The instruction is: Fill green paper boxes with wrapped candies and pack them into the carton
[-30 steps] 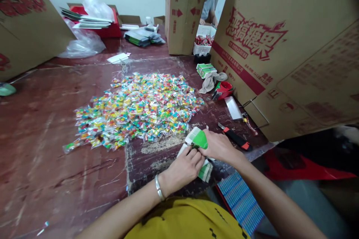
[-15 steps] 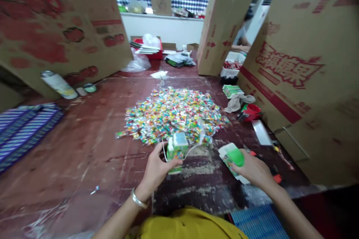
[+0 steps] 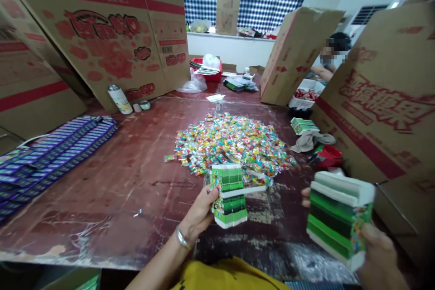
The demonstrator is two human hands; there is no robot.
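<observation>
My left hand [image 3: 200, 210], with a silver bangle on the wrist, is closed on a stack of green printed cartons [image 3: 231, 213]. A white strip [image 3: 253, 191] lies across that stack and sticks out to its right. Off to the right, my right hand [image 3: 379, 247] grips a second stack of green cartons [image 3: 331, 213], raised and tilted, its fingers showing on both sides. Just beyond the left stack spreads a heap of small wrapped candies [image 3: 234, 142] in many colours.
Purple flat cartons [image 3: 68, 149] lie at the left near a tilted-looking flask [image 3: 119, 99]. Tall cardboard boxes [image 3: 105, 50] flank the table [image 3: 142, 181]. A grey cloth [image 3: 311, 141] and a red container [image 3: 329, 156] sit at the right. Behind a box is another person [image 3: 322, 72].
My right hand has lifted a green carton stack up and to the right. The stack in my left hand has turned, showing its layered green edges. The view has swung left.
</observation>
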